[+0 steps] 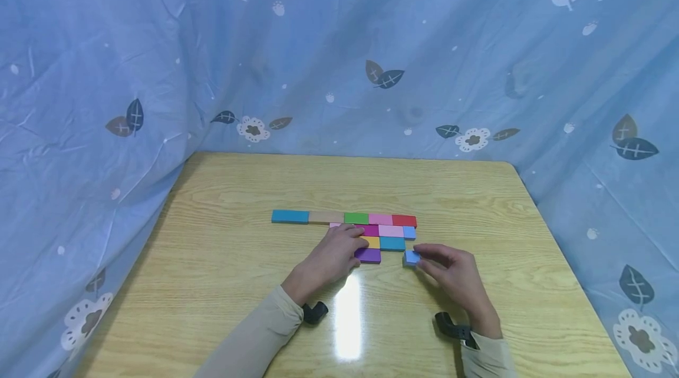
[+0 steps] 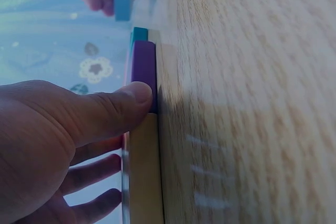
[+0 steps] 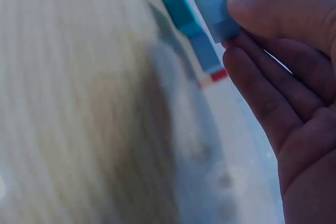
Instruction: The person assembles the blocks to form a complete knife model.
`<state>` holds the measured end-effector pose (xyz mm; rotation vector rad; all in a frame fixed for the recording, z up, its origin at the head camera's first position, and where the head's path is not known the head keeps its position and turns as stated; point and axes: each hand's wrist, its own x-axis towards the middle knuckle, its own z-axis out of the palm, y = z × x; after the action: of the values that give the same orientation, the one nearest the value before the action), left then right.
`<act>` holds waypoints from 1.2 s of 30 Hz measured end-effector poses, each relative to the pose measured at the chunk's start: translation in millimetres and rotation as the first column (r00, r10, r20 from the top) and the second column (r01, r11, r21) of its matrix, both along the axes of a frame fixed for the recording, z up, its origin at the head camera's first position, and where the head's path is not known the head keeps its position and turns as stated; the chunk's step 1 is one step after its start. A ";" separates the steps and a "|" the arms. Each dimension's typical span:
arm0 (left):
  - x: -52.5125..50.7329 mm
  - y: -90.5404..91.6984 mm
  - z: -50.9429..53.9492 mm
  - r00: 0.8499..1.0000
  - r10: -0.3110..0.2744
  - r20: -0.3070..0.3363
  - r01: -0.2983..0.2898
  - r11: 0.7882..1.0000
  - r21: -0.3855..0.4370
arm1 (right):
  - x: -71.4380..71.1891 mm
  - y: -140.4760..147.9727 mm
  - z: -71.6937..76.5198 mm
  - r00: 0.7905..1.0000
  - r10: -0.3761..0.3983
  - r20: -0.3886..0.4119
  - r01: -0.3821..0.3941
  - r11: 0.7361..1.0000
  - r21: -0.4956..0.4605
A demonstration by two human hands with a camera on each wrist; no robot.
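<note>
Flat coloured wooden blocks lie in stepped rows on the table. My left hand (image 1: 333,253) rests over the rows, its fingertips near the magenta block (image 1: 371,230) and the yellow block (image 1: 373,242). In the left wrist view its thumb touches the near side of the purple block (image 2: 144,61), beside a tan block (image 2: 146,166). To the right, my right hand (image 1: 452,272) pinches a small light blue block (image 1: 411,257) between thumb and fingers. In the right wrist view this block (image 3: 210,6) is raised off the table. My left hand hides part of the lower rows.
The top row runs from a blue block (image 1: 290,217) to a red block (image 1: 405,221). Below its right end are another small light blue block (image 1: 409,233) and a teal block (image 1: 392,243). A patterned blue curtain (image 1: 329,59) hangs behind the wooden table (image 1: 239,307).
</note>
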<state>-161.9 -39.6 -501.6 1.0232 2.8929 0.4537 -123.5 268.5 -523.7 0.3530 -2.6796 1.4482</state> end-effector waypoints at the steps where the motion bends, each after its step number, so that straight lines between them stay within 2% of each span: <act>1: 0.0 -0.2 0.5 1.000 0.001 0.001 -0.001 1.000 0.000 | -0.9 -2.6 1.1 1.000 0.005 -0.017 -0.005 1.000 0.009; 14: 0.2 -0.1 -0.6 1.000 0.001 -0.006 -0.002 1.000 -0.017 | -13.4 -36.2 6.0 0.995 0.061 -0.080 -0.050 0.990 0.130; 24: -0.5 0.1 -0.1 1.000 -0.001 -0.014 0.000 1.000 -0.025 | -16.2 -45.9 4.5 0.992 0.102 -0.079 -0.084 0.975 0.206; 36: 0.0 -0.2 -1.3 0.999 -0.009 -0.032 0.008 0.999 -0.033 | -17.8 -53.9 9.0 0.975 0.171 -0.143 -0.117 0.938 0.326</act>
<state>-161.9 -39.8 -502.9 1.0470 2.9132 0.3920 -141.3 214.6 -514.7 0.6759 -2.7883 0.9588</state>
